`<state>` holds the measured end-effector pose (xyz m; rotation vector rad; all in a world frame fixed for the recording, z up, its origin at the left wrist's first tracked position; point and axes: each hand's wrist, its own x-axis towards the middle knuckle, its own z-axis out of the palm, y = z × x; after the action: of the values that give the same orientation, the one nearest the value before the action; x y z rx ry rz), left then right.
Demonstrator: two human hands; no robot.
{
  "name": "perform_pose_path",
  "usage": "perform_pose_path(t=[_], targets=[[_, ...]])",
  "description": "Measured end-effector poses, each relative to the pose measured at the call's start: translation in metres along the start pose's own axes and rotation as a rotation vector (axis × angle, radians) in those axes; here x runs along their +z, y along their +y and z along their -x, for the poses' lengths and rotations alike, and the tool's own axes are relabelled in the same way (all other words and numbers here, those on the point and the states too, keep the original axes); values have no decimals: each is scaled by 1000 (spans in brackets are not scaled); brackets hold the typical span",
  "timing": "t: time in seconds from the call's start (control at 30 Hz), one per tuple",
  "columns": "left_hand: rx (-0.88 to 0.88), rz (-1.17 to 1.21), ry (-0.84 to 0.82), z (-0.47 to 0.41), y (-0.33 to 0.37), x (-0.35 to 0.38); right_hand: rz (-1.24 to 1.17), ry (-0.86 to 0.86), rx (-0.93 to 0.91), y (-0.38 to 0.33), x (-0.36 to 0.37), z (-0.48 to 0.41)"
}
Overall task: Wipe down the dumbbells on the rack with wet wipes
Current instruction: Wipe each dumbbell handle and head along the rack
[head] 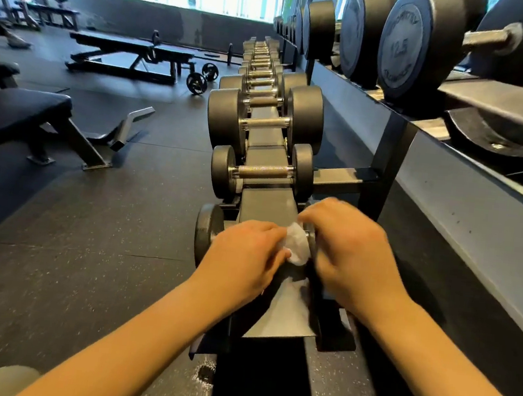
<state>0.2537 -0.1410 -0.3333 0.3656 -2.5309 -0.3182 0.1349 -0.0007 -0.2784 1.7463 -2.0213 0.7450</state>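
Where the rack (265,208) ends, left hand (244,255) round nearest dumbbell (207,235), right hand (346,250) clutching wipe (297,248) against it.

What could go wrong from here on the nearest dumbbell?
1. The wet wipe is wadded small between the left hand and right hand; it may miss the heads of the nearest dumbbell.
2. The right hand's fingers curl over the right head, close to the rack; if the dumbbell rolls, they could get pinched.
3. A wet handle may slip in the grip.
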Motion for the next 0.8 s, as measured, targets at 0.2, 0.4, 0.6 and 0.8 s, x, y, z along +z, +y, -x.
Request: perform_pose_path(t=[0.2, 0.4, 0.6, 0.8], targets=[[24, 50, -47, -17, 1, 15, -693, 35, 582, 36, 38, -14], [-236, 145, -288, -58, 18, 14, -749, 214, 558, 31, 60, -10], [-704, 385, -787, -89, -14, -5, -695, 232, 462, 38, 64, -10], [-190, 62, -524, -71, 28, -6, -722, 245, 453, 39, 66, -10]])
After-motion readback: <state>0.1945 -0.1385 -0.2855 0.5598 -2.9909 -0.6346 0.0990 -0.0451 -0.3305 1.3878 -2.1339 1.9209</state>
